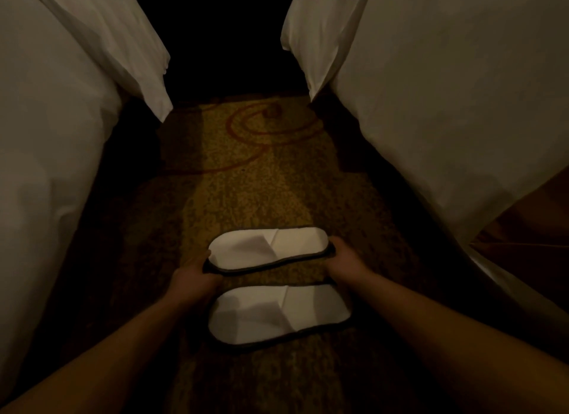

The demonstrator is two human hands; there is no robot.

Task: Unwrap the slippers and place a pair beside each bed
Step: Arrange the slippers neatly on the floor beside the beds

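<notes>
Two white slippers with dark edging lie crosswise in the aisle between two beds. The far slipper (268,249) is held at both ends: my left hand (193,279) grips its left end and my right hand (344,259) grips its right end, just above the carpet. The near slipper (278,313) rests flat on the carpet directly below, between my forearms. No wrapping is visible on either slipper.
A bed with white linen (46,142) fills the left side and another white bed (446,105) fills the right. Patterned yellow-brown carpet (246,179) runs between them. The far end of the aisle is dark. A brown wooden surface (529,222) shows at the right edge.
</notes>
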